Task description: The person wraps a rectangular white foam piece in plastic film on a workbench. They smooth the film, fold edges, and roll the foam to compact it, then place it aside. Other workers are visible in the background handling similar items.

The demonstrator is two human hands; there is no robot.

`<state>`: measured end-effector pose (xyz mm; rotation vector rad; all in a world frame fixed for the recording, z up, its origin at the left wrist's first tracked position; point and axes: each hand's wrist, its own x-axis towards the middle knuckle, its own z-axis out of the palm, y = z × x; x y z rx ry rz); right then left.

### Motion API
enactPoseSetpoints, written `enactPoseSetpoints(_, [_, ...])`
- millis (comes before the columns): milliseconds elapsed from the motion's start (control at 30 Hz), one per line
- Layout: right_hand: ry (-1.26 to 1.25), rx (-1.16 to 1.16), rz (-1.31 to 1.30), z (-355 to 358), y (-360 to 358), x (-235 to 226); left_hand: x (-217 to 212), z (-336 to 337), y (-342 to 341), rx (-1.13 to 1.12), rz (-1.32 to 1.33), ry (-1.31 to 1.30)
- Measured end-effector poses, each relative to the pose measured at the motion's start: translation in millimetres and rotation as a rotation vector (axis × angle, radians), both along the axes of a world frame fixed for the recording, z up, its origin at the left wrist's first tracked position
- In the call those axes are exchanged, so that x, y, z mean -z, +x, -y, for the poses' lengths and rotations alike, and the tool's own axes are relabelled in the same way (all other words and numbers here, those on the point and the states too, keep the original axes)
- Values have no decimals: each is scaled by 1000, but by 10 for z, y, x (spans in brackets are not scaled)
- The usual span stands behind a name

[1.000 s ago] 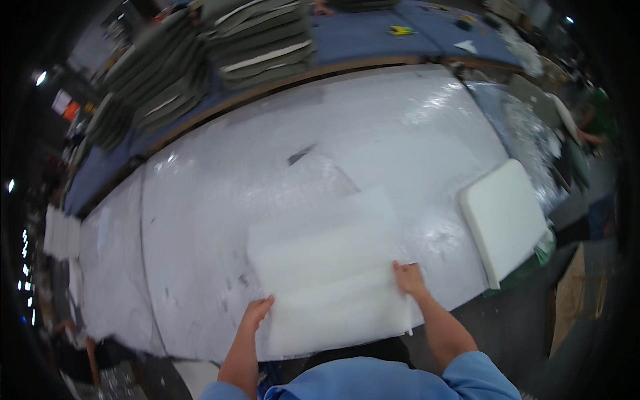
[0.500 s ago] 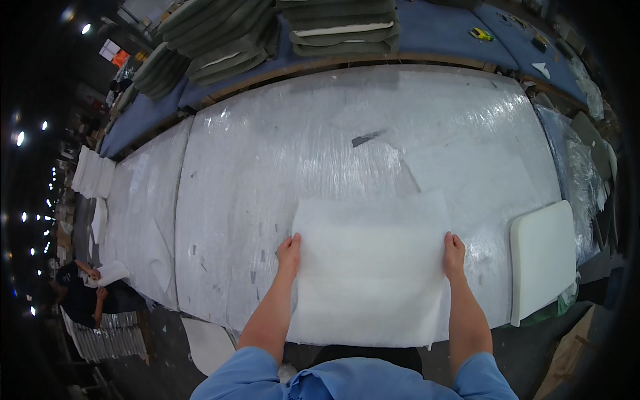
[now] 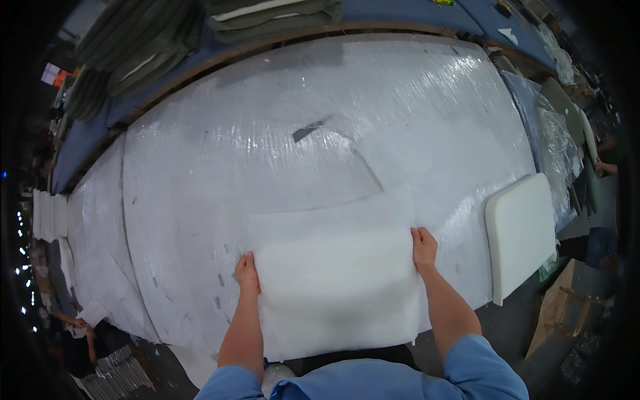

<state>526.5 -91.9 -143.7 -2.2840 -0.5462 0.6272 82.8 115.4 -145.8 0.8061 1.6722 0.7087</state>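
Note:
A white padded piece, apparently foam or batting, lies in front of me at the near edge of the plastic-covered table. A thinner, translucent white layer stretches out beyond its far side. My left hand is closed on the left edge of the white padding, near its far corner. On the opposite edge, my right hand pinches the padding between thumb and fingers. The near end of the padding hangs close to my body. How many layers each hand grips cannot be made out.
To the right, a white rounded cushion pad rests at the table's edge. Stacked dark green cushions stand on a blue surface beyond. A co-worker is at the lower left; another person's hand shows far right, above a wooden frame.
The view has swung, so the table and the padding appear farther left. Both hands keep their hold on the padding's sides. Another person's hand has come into view at the far right.

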Motion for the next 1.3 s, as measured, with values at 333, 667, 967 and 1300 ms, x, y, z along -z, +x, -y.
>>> enactPoseSetpoints(333, [-42, 5, 36, -3, -11, -13, -144, 12, 51, 74, -105, 33])
enactPoseSetpoints(667, [182, 264, 22, 443, 182, -689, -787, 227, -196, 35, -506, 512])
enactPoseSetpoints(967, [47, 66, 144, 620, -930, -528, -738, 979, 112, 296, -431, 310])
enactPoseSetpoints(1300, [-57, 164, -114, 403, -713, -416, -685, 734, 126, 285, -292, 12])
